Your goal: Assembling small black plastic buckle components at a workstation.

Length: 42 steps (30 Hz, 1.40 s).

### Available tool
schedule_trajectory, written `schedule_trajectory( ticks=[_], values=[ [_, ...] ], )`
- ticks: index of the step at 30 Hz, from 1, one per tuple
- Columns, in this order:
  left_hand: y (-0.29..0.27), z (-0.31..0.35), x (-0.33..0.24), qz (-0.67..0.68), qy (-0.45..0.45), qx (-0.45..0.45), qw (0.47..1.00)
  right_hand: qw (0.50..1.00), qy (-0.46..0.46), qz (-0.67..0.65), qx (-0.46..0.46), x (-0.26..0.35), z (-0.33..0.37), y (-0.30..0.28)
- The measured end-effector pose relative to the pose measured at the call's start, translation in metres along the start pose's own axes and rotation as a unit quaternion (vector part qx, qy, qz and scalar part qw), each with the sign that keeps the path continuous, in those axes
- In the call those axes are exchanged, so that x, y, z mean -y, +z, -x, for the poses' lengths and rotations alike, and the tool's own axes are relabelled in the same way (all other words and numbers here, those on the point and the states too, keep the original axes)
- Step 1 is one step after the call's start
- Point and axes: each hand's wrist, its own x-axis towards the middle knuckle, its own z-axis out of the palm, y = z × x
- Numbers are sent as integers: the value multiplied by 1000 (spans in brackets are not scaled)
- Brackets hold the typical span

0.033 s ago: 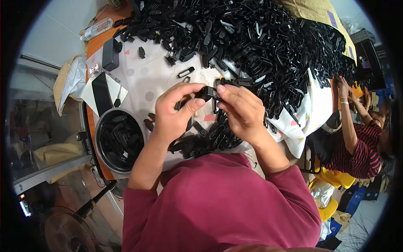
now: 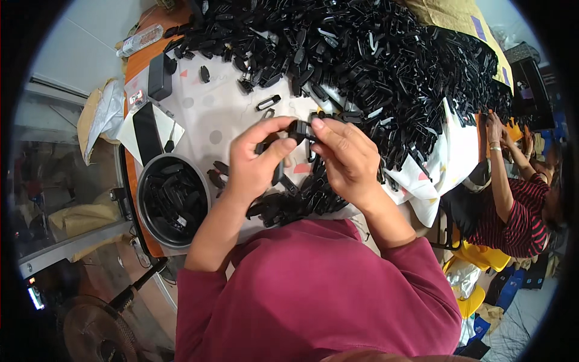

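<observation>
Over the middle of the table, my left hand (image 2: 258,158) pinches a small black plastic part (image 2: 300,129) between thumb and forefinger. My right hand (image 2: 348,155) closes on the same part from the other side, thumb and fingertips pressed together. The fingers hide much of it, so its exact kind does not show. Another dark piece partly shows under my left palm. Just beyond my hands lies an oblong black frame (image 2: 268,103). Below them, close to my body, is a smaller heap of similar black parts (image 2: 313,196).
A huge pile of black plastic parts (image 2: 362,60) covers the table's far and right side. At left stand a round bowl (image 2: 207,202) of black parts, a phone (image 2: 146,134), a black box (image 2: 160,77) and a plastic bottle (image 2: 140,41). A co-worker (image 2: 509,205) sits at right.
My left hand has shifted very slightly to the right, and the black part between my fingers has turned a little. My right hand is almost still.
</observation>
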Motion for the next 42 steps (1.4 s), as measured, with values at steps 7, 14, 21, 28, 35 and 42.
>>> schedule_trajectory(
  ticks=[7, 14, 21, 28, 35, 42],
  values=[
    [14, 9, 11, 203, -71, -63, 975, 941, 275, -195, 36, 18, 8, 13],
    [-52, 61, -2, -110, -98, -99, 984, 887, 277, -267, 255, 5, 8, 24],
    [-114, 100, -11, -535, -153, -244, 794, 921, 194, 182, 283, -98, -11, 49],
    [-74, 13, -3, -628, 52, -139, 764, 919, 15, 213, 333, -103, -10, 127],
    [-42, -106, 71, -495, -64, -9, 867, 899, 70, 215, 375, -76, 0, 96],
    [6, -130, 96, -511, -118, -16, 851, 923, 108, 198, 311, -87, 18, 70]
  ],
)
